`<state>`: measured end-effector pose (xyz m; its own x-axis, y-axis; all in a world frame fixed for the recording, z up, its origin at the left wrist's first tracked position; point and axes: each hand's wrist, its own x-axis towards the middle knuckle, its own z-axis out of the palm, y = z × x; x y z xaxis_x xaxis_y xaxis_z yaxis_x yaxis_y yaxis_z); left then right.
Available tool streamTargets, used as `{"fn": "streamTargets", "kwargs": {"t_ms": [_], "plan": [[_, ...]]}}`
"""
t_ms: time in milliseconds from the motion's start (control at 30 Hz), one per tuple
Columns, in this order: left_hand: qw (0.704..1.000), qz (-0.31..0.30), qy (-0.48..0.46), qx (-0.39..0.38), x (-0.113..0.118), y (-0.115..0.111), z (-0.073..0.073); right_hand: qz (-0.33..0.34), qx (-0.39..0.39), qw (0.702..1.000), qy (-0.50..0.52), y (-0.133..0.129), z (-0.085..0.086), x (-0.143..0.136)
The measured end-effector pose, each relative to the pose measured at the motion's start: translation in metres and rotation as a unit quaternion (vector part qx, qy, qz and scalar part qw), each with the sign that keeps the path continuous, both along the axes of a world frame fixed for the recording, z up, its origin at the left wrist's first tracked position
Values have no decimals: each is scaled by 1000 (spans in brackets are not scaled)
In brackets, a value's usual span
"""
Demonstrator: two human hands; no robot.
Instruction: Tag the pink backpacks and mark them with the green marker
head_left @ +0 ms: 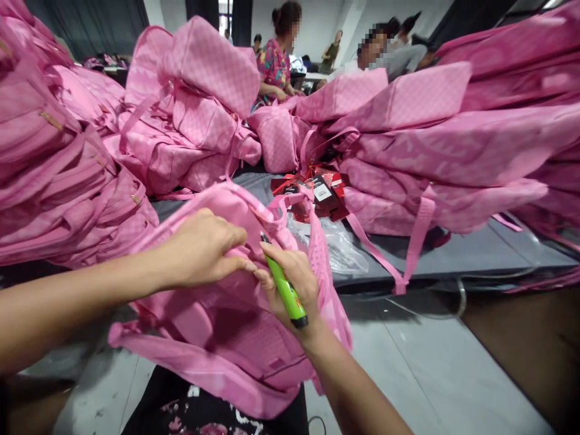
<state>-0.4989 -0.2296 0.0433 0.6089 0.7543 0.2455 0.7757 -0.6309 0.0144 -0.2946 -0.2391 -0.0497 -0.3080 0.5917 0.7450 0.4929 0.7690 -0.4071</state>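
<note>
An open pink backpack (pixel 254 350) rests over the person's lap, its inside facing up. My left hand (pixel 203 248) reaches in from the left, thumb and forefinger pinched together at the bag's opening; what they hold is too small to make out. Close beside it, my right hand (pixel 292 278) has a green pen (pixel 285 287) with black ends lying between thumb and fingers. The right fingertips nearly meet the left ones over the pink fabric. A pink strap hangs along the bag's lower edge.
Pink backpacks are heaped at the left (pixel 67 163) and at the right (pixel 453 145). Red and black tags (pixel 322 192) and clear plastic (pixel 339 241) lie on the dark table (pixel 480 251). People are behind the piles.
</note>
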Motion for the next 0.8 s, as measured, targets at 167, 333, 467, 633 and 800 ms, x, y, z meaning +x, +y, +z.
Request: {"fn": "streamTargets", "kwargs": {"t_ms": [167, 333, 467, 633, 800], "plan": [[996, -74, 6, 41, -17, 12, -54, 9, -51, 999, -3, 16, -53, 6], [998, 52, -29, 28, -19, 35, -38, 23, 24, 999, 25, 19, -58, -15], [977, 104, 106, -153, -7, 64, -34, 51, 22, 996, 64, -6, -60, -32], [968, 139, 157, -136, 2, 82, -52, 111, -9, 994, 0, -13, -69, -21], [966, 100, 208, -117, 10, 68, -51, 116, -43, 992, 1, 9, -68, -11]]}}
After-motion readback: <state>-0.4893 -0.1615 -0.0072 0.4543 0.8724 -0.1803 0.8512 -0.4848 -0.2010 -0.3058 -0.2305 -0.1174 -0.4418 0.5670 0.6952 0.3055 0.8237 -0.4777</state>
